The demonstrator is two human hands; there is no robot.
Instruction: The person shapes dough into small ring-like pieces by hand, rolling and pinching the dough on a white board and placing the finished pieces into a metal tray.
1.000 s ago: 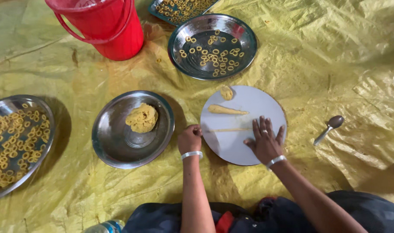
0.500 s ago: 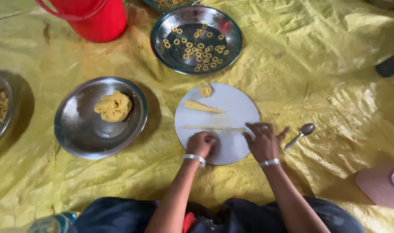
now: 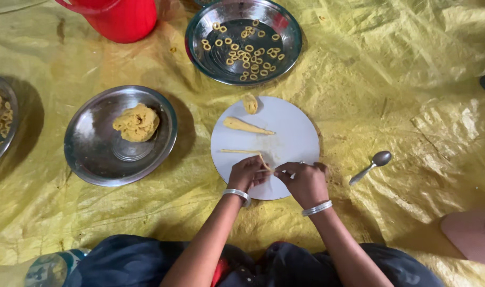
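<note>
While both hands meet at the near edge of the round white board (image 3: 285,133), the left hand (image 3: 247,173) and right hand (image 3: 305,182) pinch a thin dough strand (image 3: 246,152) between their fingers, its free end trailing left across the board. Farther on lie a dough cone (image 3: 245,126) and a small lump (image 3: 250,103). A steel plate of dough rings (image 3: 242,40) sits beyond; a dough ball (image 3: 136,122) rests left, a spoon (image 3: 371,166) right.
</note>
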